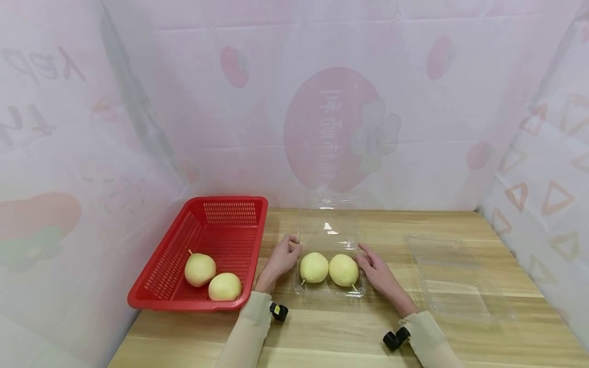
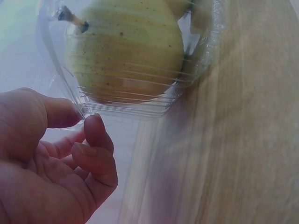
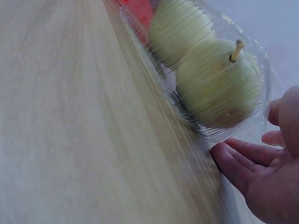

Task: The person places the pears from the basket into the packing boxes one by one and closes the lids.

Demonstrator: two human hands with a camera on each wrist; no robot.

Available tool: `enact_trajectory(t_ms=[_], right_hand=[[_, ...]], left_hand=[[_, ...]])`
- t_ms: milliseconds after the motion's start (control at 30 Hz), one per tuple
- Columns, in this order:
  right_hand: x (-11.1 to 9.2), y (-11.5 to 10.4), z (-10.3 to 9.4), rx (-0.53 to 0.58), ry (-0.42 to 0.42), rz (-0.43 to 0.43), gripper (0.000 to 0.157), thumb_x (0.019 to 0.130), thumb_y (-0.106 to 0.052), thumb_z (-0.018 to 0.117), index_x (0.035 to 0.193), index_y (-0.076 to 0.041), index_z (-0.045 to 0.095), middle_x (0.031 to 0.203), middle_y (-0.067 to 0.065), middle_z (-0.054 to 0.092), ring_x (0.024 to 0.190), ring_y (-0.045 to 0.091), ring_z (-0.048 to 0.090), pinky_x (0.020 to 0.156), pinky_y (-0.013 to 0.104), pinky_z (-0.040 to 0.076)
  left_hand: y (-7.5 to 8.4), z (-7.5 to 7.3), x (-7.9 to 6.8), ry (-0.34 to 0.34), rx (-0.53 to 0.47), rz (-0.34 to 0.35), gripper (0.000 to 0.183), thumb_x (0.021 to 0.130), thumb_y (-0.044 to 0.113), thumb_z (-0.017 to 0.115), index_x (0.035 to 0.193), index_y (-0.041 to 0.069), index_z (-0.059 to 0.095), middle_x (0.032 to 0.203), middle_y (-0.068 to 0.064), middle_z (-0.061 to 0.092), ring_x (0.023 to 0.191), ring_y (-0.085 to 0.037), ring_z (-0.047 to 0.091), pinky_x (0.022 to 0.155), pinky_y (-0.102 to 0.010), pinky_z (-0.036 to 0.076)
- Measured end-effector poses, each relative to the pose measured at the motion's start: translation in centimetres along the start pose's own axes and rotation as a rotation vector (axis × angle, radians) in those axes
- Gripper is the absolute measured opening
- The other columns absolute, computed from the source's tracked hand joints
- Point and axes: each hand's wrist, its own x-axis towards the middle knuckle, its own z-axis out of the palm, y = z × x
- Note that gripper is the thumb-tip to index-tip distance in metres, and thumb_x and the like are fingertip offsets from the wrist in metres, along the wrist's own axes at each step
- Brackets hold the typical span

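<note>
Two pale yellow pears (image 1: 314,268) (image 1: 343,270) sit side by side in a clear plastic clamshell box (image 1: 330,293), stems toward the near side. Its lid (image 1: 327,227) stands folded back behind them. My left hand (image 1: 284,255) is at the box's left side; in the left wrist view its thumb and index finger (image 2: 99,133) pinch the rim. On the opposite side is my right hand (image 1: 378,271). Its fingers (image 3: 231,168) reach out fairly straight under the box's corner in the right wrist view, with the thumb beside the wall.
A red plastic basket (image 1: 257,225) stands on the left, with two more pears (image 1: 200,269) (image 1: 225,286) in its near part. Another clear plastic box (image 1: 460,286) lies on the right of the wooden table (image 1: 322,332). A printed cloth (image 1: 276,168) hangs behind and at the sides.
</note>
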Motion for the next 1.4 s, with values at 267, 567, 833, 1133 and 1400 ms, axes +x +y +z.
enact_trajectory(t_ms=[267,567,833,1133,1400], right_hand=[[0.0,0.1,-0.2,0.044,-0.008,0.01,0.053,0.104,-0.024,0.049,0.151,-0.004,0.034,0.122,0.026,0.064,0.087,0.008,0.062,0.083,0.028,0.052],[-0.2,-1.1,-0.4,0.047,0.017,0.026,0.051,0.101,-0.02,0.054,0.146,0.0,0.04,0.092,0.017,0.061,0.07,0.015,0.057,0.066,0.026,0.05],[-0.2,-0.9,-0.5,0.107,0.021,0.012,0.051,0.1,-0.015,0.056,0.145,0.004,0.04,0.089,0.022,0.06,0.059,0.013,0.054,0.054,0.03,0.051],[-0.9,-3.6,-1.1,0.114,0.016,0.029,0.047,0.098,-0.009,0.056,0.141,0.008,0.043,0.087,0.029,0.057,0.061,0.018,0.057,0.055,0.031,0.052],[0.2,-0.7,-0.7,0.154,0.043,0.0,0.052,0.097,-0.011,0.059,0.144,0.003,0.041,0.081,0.023,0.059,0.056,0.012,0.054,0.051,0.028,0.05]], left_hand=[[0.1,0.0,-0.1,-0.003,0.004,-0.001,0.023,0.097,0.022,0.055,0.116,0.009,0.053,0.078,-0.004,0.058,0.065,-0.015,0.053,0.057,-0.029,0.042],[-0.1,-0.1,0.0,-0.006,0.016,-0.005,0.02,0.098,0.024,0.055,0.113,0.012,0.053,0.08,-0.004,0.06,0.067,-0.015,0.054,0.058,-0.028,0.043],[0.0,-0.2,-0.1,-0.012,0.026,0.011,0.024,0.098,0.024,0.055,0.116,0.009,0.054,0.084,-0.006,0.062,0.069,-0.016,0.056,0.06,-0.029,0.044],[0.1,-0.3,0.2,-0.026,0.029,0.02,0.027,0.098,0.024,0.053,0.121,0.011,0.052,0.087,-0.008,0.062,0.068,-0.016,0.058,0.06,-0.029,0.045],[0.0,-0.2,0.1,-0.034,0.013,0.015,0.025,0.098,0.019,0.053,0.121,0.009,0.051,0.086,-0.009,0.063,0.068,-0.017,0.059,0.059,-0.03,0.046]])
